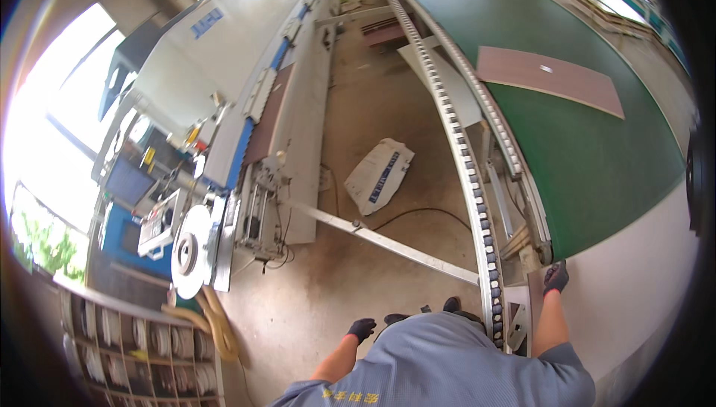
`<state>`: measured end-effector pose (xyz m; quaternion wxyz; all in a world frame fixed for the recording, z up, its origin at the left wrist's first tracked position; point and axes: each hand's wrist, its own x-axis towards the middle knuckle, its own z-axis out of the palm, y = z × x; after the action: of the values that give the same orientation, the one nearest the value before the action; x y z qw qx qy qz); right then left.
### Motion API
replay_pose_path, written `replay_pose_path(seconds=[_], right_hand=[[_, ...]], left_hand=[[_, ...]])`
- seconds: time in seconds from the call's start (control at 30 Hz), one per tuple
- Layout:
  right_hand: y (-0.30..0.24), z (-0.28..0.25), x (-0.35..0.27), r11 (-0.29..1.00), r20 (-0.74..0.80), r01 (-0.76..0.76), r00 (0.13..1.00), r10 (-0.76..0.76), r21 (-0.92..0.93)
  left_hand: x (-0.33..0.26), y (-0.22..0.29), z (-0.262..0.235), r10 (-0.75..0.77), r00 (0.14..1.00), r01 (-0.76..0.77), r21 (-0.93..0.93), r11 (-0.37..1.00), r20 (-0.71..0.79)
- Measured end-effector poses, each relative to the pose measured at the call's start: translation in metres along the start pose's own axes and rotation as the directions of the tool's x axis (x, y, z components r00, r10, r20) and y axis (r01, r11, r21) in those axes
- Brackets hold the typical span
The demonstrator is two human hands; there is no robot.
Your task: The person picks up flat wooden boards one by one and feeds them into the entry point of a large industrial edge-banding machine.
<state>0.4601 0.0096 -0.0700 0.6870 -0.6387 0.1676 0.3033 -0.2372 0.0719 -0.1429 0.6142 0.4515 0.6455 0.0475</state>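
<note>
Brown panel (550, 79) lies flat on the green conveyor belt (597, 161), well ahead of both hands, its long axis running across the belt, left end pointing at the roller rail (477, 183). Right hand (556, 278), black-gloved, is nearer: it rests at the near end of the belt, fingers curled on a small board edge (535, 295). Left hand (362, 329), gloved, hangs loosely curled left of the rail, holding nothing.
</note>
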Motion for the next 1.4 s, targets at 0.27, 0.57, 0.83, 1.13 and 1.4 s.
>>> replay_pose_path(seconds=[0.27,0.57,0.83,1.13,1.4], right_hand=[[0.009,-0.006,0.016,0.998,0.068,0.062,0.996,-0.063,0.007],[0.005,-0.003,0.011,1.000,0.107,-0.006,0.994,0.006,0.000],[0.010,-0.007,0.022,1.000,0.112,-0.017,0.994,0.015,0.020],[0.004,-0.004,0.011,0.999,0.141,-0.020,0.990,0.014,0.038],[0.003,-0.003,0.010,1.000,0.117,0.012,0.993,-0.011,-0.009]], left_hand=[[-0.001,0.053,0.041,0.279,0.938,-0.347,0.593,0.726,0.207],[-0.012,0.064,0.043,0.236,0.956,-0.287,0.708,0.645,0.172],[-0.030,0.081,0.037,0.270,0.910,-0.403,0.829,0.389,0.316],[-0.039,0.092,0.044,0.178,0.949,-0.316,0.804,0.504,0.262],[-0.027,0.074,0.042,0.210,0.937,-0.348,0.802,0.485,0.280]])
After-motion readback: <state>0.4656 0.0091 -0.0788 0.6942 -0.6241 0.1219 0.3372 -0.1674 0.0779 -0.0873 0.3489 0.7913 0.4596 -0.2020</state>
